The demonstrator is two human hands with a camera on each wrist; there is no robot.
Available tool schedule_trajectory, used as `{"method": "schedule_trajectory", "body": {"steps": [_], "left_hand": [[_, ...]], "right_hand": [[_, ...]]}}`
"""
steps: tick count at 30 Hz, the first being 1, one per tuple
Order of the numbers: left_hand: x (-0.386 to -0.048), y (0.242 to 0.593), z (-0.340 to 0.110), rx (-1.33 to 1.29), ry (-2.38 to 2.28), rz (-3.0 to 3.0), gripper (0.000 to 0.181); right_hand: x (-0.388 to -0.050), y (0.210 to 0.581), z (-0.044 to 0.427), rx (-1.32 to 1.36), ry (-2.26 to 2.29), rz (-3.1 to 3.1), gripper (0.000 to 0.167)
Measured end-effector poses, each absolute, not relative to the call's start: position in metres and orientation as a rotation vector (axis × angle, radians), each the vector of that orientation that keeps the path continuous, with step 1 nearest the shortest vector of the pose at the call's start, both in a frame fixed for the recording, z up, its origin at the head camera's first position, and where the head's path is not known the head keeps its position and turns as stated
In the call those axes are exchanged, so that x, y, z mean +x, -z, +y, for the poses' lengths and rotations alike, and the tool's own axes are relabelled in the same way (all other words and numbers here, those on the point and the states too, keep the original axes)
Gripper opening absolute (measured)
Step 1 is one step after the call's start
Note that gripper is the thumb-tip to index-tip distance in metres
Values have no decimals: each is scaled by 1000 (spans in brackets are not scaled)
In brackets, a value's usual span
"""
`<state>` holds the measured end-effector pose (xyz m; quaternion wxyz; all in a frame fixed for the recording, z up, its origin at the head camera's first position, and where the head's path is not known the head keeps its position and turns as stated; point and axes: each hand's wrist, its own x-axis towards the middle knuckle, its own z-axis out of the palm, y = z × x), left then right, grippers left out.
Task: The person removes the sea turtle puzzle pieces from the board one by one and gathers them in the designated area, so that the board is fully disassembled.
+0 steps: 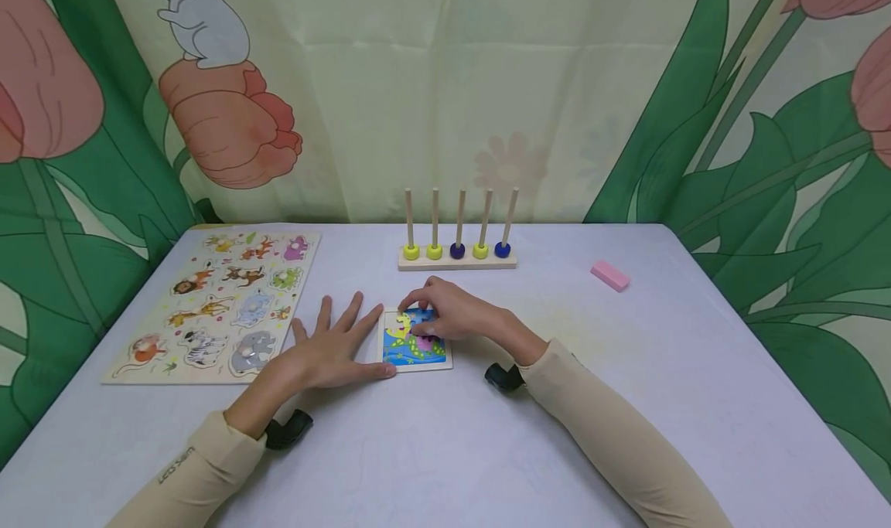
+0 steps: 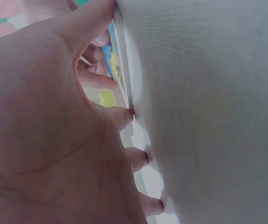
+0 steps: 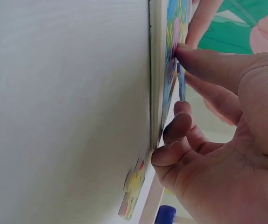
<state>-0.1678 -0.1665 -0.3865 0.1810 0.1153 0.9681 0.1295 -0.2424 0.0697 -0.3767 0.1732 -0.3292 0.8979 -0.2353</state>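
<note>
A small square jigsaw puzzle with a blue, yellow and purple picture lies in a pale frame on the table. My left hand is spread flat beside it, with thumb and index fingertip touching the frame's left side and lower left corner. Over the puzzle's upper part, my right hand pinches a thin blue puzzle piece, tilted up from the board in the right wrist view. That view also shows a loose yellow puzzle piece on the table; the right hand hides it in the head view.
At left lies a large animal puzzle board. Behind the small puzzle stands a wooden peg rack with yellow, dark purple and blue beads. A pink block lies at right. A printed curtain hangs along the table's back edge.
</note>
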Motion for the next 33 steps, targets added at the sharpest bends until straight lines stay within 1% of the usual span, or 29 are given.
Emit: {"method": "schedule_trajectory", "body": {"steps": [7, 16, 25, 33], "left_hand": [[-168, 386, -167, 325, -372, 2734, 112], [-176, 405, -173, 324, -380, 2772, 120], [-175, 406, -175, 332, -393, 2780, 117], [-178, 412, -174, 308, -384, 2785, 118]], "right_hand": [[-243, 374, 70, -952, 651, 2534, 40], [-244, 375, 72, -930, 636, 2536, 39], [-245, 375, 80, -980, 641, 2567, 39], [-244, 372, 95, -920, 644, 2597, 40]]}}
